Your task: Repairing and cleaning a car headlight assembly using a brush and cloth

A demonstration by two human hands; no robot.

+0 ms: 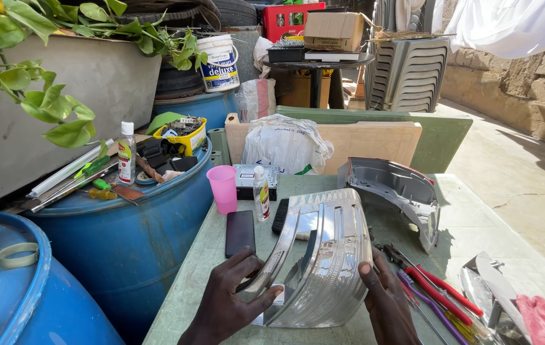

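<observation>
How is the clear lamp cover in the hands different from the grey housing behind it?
The clear lamp cover is see-through and ribbed; the grey housing is opaque and smooth. The cover is gripped by the left hand and the right hand; the housing rests untouched on the table. Both are curved.

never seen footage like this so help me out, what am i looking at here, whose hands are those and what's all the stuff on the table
There is no machine here. The single picture comes from a camera worn on a person's head, looking down, so the two bare hands at the bottom are that person's own. The left hand and the right hand grip the two sides of a clear ribbed tail-light lens, propped on a green table. On the table lie a black phone, a pink cup, a small bottle, a grey lamp housing and red-handled pliers. At left stand blue drums with tools on top.
</observation>
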